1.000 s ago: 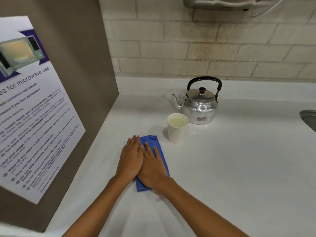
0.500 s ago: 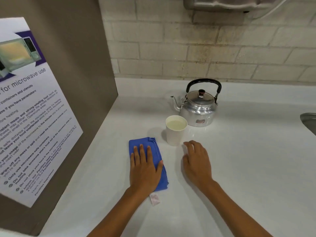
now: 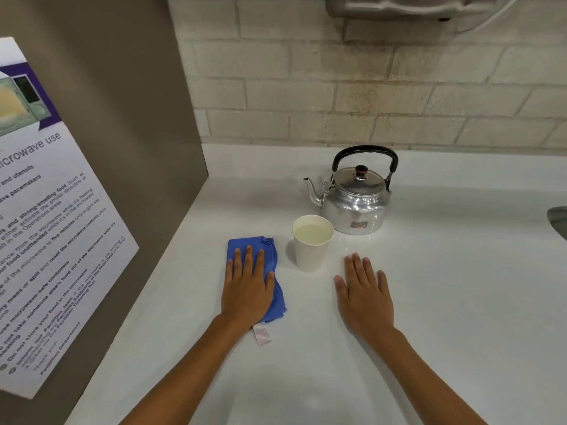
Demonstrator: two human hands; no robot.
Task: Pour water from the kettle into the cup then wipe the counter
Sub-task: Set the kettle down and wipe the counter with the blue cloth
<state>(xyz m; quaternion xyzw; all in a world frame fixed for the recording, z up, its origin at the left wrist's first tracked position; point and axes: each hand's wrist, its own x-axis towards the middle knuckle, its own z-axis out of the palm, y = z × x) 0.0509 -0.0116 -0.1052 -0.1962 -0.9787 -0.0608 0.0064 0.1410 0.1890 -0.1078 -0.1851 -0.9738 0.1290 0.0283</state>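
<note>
A folded blue cloth point(image 3: 244, 244) lies on the white counter point(image 3: 454, 289), left of the cup. My left hand point(image 3: 248, 289) rests flat on the cloth, palm down, fingers slightly spread, pressing it to the counter. A white tag sticks out from under the wrist. My right hand point(image 3: 365, 297) lies flat and empty on the bare counter to the right of the cup. The white paper cup point(image 3: 311, 251) stands upright between my hands, nearly full of water. Just behind it stands the shiny metal kettle point(image 3: 357, 207), lid on, black handle up, spout pointing left.
A brown side panel point(image 3: 129, 111) with a microwave-use poster point(image 3: 46, 225) walls off the left. A brick wall runs along the back, with a grey dispenser point(image 3: 414, 6) mounted above. A sink edge point(image 3: 559, 220) shows at the far right.
My right hand has left the cloth and moved right, past the cup, to rest on the counter. My left hand shifted onto the middle of the cloth, which slid slightly forward.
</note>
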